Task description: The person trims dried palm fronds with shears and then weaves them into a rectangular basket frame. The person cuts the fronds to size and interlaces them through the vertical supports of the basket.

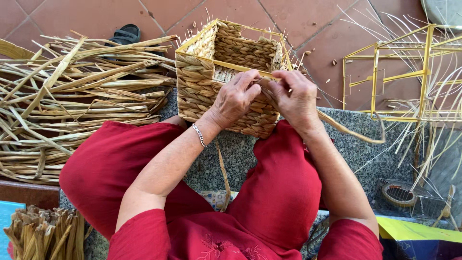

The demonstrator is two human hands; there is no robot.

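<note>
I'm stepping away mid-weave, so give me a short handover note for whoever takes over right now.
Left hand: on the near wall of the basket, fingers bent at the top edge.
Right hand: pinching a strand at the same spot; its loose end trails off to the right.
Basket sits between the knees, on a yellow frame.
Done: all visible walls woven nearly to the top.
Left: the top edge of the near wall; stakes stick up above the rim.
Supplies: pile of strands on the left, an empty frame on the right.

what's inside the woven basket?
Inside the woven basket, only braided inner walls and the yellow frame show. Both hands and the near wall cover the bottom.
</note>
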